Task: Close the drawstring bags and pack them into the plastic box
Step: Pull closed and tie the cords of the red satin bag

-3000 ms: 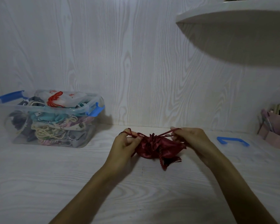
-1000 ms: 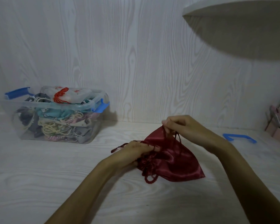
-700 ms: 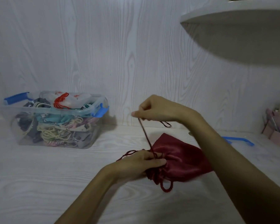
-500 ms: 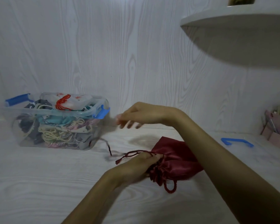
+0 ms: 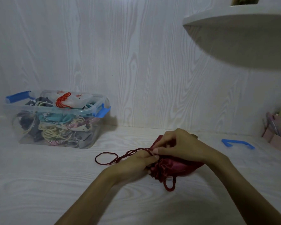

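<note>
1. Left hand (image 5: 137, 162) clamps the gathered neck of the dark red satin drawstring bag (image 5: 177, 166), fingers curled round the bunched fabric.
2. Right hand (image 5: 177, 146) sits on top, thumb and forefinger pinching the dark red cord (image 5: 130, 152) right at the neck. Hands are touching over the bag.
3. Bag lies on the white tabletop (image 5: 55, 184), mouth puckered toward the camera. One cord loop (image 5: 106, 158) trails left on the table, another short loop (image 5: 169, 184) hangs out below the neck.
4. Step in hand: cinching or tying off this bag. Looks mostly drawn shut; whether a knot exists I can't tell, fingers cover it.
5. Clear plastic box (image 5: 55, 120) with blue latches stands well apart to the left against the wall, lid off, already piled high with closed bags.
6. Next: finish tightening the cord, tuck in loose loops, lift the bag left and set it on the pile. Expect to press down, since contents reach the rim.
7. Loose blue handle (image 5: 238, 143) lies to the right, not involved.
</note>
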Demonstrator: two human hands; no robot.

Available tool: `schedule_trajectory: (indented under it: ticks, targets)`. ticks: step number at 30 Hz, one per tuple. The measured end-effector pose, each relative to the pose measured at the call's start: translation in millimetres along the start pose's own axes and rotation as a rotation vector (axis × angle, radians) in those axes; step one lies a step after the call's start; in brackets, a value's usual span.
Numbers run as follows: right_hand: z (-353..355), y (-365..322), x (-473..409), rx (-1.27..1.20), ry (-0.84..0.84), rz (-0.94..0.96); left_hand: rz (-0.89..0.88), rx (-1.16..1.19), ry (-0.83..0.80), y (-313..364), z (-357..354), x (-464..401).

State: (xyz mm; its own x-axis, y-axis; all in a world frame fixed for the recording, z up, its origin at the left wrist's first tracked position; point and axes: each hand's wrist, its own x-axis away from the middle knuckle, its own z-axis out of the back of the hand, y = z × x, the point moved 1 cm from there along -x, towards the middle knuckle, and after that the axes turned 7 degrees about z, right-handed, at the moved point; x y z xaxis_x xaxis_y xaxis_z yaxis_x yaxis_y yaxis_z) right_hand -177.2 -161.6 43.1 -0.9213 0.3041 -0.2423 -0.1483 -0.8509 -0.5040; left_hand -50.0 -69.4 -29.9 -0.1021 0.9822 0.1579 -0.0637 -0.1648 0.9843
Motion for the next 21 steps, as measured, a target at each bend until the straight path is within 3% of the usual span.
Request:
schedule_trajectory:
  ticks: [5,9,11,15,19,21]
  targets:
    - [-2.0,2.7,-6.6,0.130,-0.008,0.054,-0.002,-0.017,0.002,2.9,1.3,0.1]
    - [-12.5,1.8,-9.4,0.188,0.098,0.060,0.008,0.004,0.025,3.5,-0.5,-0.6]
    - [-15.7,5.5,-11.0,-0.101,0.128,-0.053,0.008,0.021,0.071,4.3,2.5,-3.0]
    - [-18.3,6.3,-8.7,-0.834,0.021,-0.239,0.009,0.034,0.106,4.5,8.5,-6.2]
    - [-4.8,10.1,-3.7,-1.172,0.081,-0.227,0.031,0.039,0.105,4.6,6.9,-4.7]
    - [10.0,19.0,0.2,-1.260,0.218,-0.242,0.030,0.062,0.106,6.4,7.3,-3.9]
